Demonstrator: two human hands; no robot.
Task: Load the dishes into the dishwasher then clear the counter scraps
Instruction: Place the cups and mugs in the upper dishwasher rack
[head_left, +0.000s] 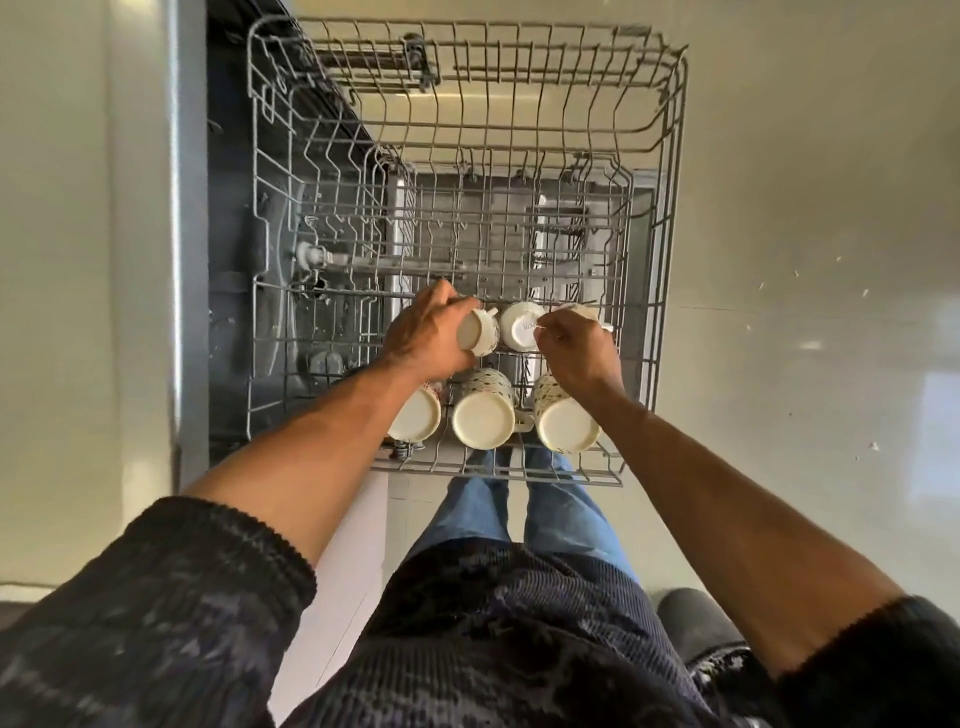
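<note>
Upper dishwasher rack (670, 171) pulled out, seen from straight above. Mugs sit only in its near half, all bottom-up.

Near row, three mugs: left near mug (415, 415), partly under the left forearm; middle near mug (482, 418), patterned side and handle to its right; right near mug (563, 423), patterned, partly under the right wrist.

Far row: left far mug (477, 332) is gripped in the left hand (428, 338). Fingers curl round its body from the left, thumb on the near side, base tilted toward the camera, handle stub at its far right edge. Just beside it on the right sits the centre far mug (521, 326), with printed text on its base, touching or nearly touching the held one. Further right, a right far mug (584, 313) is mostly hidden behind the right hand (574, 348).

Right hand: fingers curled tight, knuckles up, fingertips down at the gap between centre and right far mugs. Looks pinched on a mug rim or a rack wire; can't tell which.

Arm pose: both forearms reach forward and down from the near edge and converge on the far row. Left forearm comes in from near left, wrist roughly straight. Right forearm comes in from near right, wrist bent down. Dark knit sleeves (218, 587) pushed up past the forearms.

Below the rack: lower rack and the open dishwasher door. Person's jeans (467, 509) show under the rack's near edge. Pale floor (805, 260) to the right with a few small specks.
</note>
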